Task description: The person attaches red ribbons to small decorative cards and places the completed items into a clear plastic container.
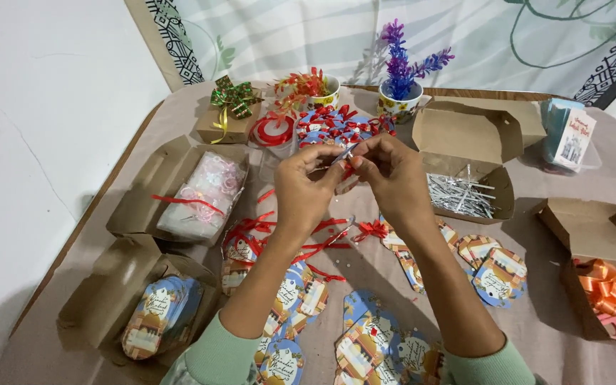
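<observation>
above the table [557, 321], left hand [306, 187] and right hand [392, 178] pinch a red ribbon [348, 171] between their fingertips

wall [44, 93]: plain white | table [579, 342]: taupe cloth | backdrop [308, 36]: patterned fabric

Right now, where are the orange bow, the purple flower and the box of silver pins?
orange bow [609, 286], head view, centre loops.
purple flower [398, 63], head view, middle stem.
box of silver pins [465, 134], head view, open lid flap.
</observation>
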